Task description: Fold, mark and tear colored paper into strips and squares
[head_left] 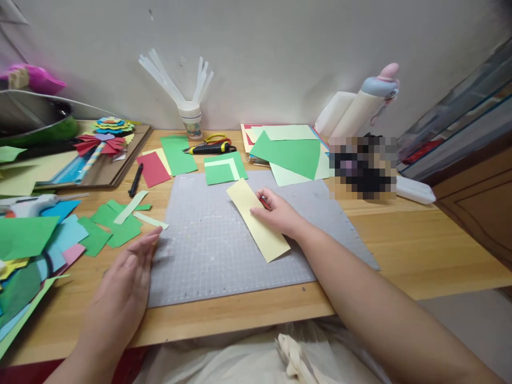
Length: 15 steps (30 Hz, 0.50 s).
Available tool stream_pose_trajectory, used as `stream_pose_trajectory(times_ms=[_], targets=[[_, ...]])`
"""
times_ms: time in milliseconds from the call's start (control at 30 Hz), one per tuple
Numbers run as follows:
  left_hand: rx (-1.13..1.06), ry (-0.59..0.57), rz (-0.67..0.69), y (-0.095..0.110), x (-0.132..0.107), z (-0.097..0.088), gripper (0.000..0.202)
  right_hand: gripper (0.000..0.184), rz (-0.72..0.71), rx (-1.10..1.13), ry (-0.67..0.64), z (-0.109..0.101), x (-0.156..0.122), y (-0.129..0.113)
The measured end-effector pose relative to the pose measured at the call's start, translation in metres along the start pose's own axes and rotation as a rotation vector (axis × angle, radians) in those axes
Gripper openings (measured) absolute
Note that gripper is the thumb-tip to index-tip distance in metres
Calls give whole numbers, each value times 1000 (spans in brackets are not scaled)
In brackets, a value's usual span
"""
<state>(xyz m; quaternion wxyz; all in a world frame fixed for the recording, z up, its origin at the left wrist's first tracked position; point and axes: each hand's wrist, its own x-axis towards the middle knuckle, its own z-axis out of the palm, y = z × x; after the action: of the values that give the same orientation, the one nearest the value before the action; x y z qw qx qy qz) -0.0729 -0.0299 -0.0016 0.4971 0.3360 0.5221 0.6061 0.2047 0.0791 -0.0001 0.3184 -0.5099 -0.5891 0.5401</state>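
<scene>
My right hand (276, 213) is closed on the edge of a pale yellow paper strip (260, 226), which lies slantwise over the grey cutting mat (200, 266). A small dark red thing (264, 202) shows between its fingers, too little of it visible to name. On the left, my left hand (130, 272) stands on its side at the mat's left edge, fingers stretched out and nothing held. Just beyond those fingertips lie green paper scraps (120, 229) and a thin pale green strip (152, 220).
Behind the mat are a green sheet (176, 152), a red piece (155, 169), a black-and-yellow utility knife (210, 148) and a paper cup (191, 120) of white sticks. Stacked paper (292, 152) and a bottle (356, 109) stand right; a glue gun (34, 202) lies left.
</scene>
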Motion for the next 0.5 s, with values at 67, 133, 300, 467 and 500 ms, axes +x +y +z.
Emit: stream_pose_trajectory(times_ms=[67, 133, 300, 467, 500], targets=[[2, -21, 17, -3, 1, -2, 29, 23, 9, -9, -1, 0, 0, -2], [8, -15, 23, -5, 1, -3, 27, 25, 19, -22, 3, 0, 0, -1], [46, 6, 27, -3, -8, -12, 29, 31, 36, -40, 4, 2, 0, 5], [480, 33, 75, 2, -27, -46, 35, 27, -13, -84, -142, 23, -14, -11], [609, 2, 159, 2, -31, -53, 37, 26, -43, -129, -233, 30, -18, -17]])
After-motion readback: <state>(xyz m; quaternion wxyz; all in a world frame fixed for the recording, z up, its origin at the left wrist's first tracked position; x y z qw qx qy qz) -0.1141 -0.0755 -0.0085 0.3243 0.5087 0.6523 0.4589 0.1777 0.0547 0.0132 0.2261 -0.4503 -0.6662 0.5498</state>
